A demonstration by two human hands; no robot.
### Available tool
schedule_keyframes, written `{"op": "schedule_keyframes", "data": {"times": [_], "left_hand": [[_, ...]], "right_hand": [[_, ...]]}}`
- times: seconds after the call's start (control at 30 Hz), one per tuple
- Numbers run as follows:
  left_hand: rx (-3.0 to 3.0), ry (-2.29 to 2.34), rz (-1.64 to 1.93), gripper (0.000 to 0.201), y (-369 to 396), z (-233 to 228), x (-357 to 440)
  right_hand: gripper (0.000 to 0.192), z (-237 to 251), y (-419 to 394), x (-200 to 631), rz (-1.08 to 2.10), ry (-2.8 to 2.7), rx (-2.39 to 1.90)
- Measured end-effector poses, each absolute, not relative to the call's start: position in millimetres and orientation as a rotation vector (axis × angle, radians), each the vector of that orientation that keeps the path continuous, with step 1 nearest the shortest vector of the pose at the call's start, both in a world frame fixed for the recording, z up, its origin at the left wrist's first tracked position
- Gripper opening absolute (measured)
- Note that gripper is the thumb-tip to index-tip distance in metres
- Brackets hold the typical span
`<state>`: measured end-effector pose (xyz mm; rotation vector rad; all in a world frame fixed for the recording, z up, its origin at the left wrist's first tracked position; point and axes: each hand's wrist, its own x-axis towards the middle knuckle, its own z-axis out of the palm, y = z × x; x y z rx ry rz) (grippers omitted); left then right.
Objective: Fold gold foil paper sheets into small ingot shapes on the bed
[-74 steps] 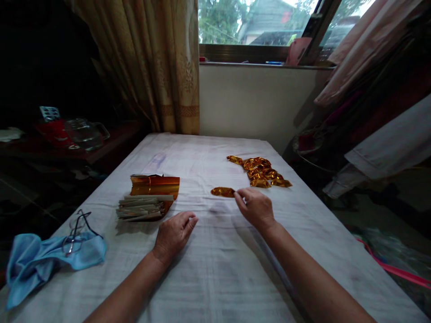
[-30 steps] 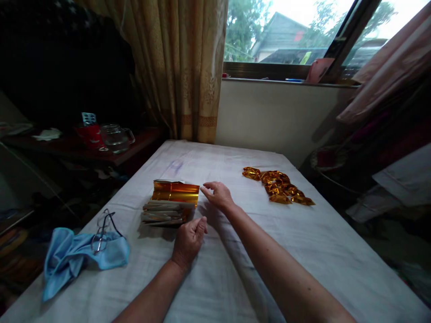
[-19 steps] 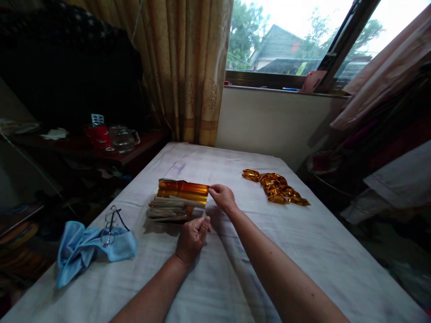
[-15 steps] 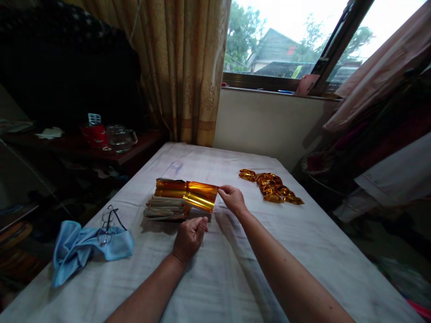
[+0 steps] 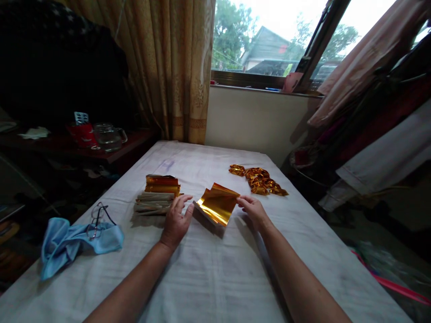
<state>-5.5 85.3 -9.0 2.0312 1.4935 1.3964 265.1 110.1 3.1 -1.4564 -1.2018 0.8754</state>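
A shiny gold foil sheet (image 5: 218, 204) is tilted above the white cloth, its right edge pinched between the thumb and fingers of my right hand (image 5: 253, 210). My left hand (image 5: 177, 220) has its fingers apart and holds nothing; it is between the sheet and a stack of folded sheets. That stack shows grey-backed folded sheets (image 5: 154, 203) in front and gold foil sheets (image 5: 162, 184) behind. Farther right lies a cluster of folded gold foil pieces (image 5: 261, 179), with one piece (image 5: 237, 169) slightly apart on its left.
A blue cloth (image 5: 81, 237) with eyeglasses (image 5: 97, 220) on it lies at the left of the white-covered surface (image 5: 202, 278). On a dark side table stand a glass mug (image 5: 108, 137) and a red cup (image 5: 82, 134). Clothes (image 5: 387, 157) hang at the right.
The gold foil sheet has come away from the stack, moving right and nearer in my right hand. My left hand has opened from a closed shape and shifted left. The view has turned slightly right.
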Motion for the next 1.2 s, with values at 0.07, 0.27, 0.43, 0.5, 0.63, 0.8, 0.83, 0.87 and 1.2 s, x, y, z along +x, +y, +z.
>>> {"op": "schedule_keyframes", "data": {"times": [0.07,0.27,0.43,0.5,0.63,0.8,0.83,0.87,1.2], "left_hand": [[2.054,1.530,1.313,0.034,96.3,-7.8,-1.3],[2.118,1.661,0.917,0.038,135.2,0.3,18.5],[2.112,1.754,0.601,0.042,159.6,7.4,36.3],[2.110,1.771,0.501,0.037,163.0,9.4,41.8],[2.109,1.804,0.389,0.035,159.4,16.6,48.2],[2.165,1.800,0.469,0.015,146.3,48.7,30.8],[2.182,1.795,0.518,0.016,144.6,58.8,20.6],[2.195,1.794,0.560,0.017,143.8,69.6,7.9],[2.025,2.045,0.849,0.027,169.4,114.3,-139.5]], "right_hand": [[0.039,-0.9,103.8,269.3,0.911,-1.179,-1.454],[0.039,-10.1,89.1,287.6,0.991,-1.130,-1.452],[0.046,-12.6,82.9,298.5,1.027,-1.073,-1.427],[0.047,-13.2,82.6,299.5,1.034,-1.056,-1.418],[0.049,-14.5,83.6,300.4,1.034,-1.030,-1.404],[0.048,-16.2,83.9,301.7,1.028,-1.010,-1.394],[0.048,-16.7,83.8,301.7,1.026,-1.008,-1.392],[0.048,-17.2,83.7,301.4,1.024,-1.007,-1.392],[0.050,-22.4,85.7,300.1,1.017,-1.033,-1.403]]}}
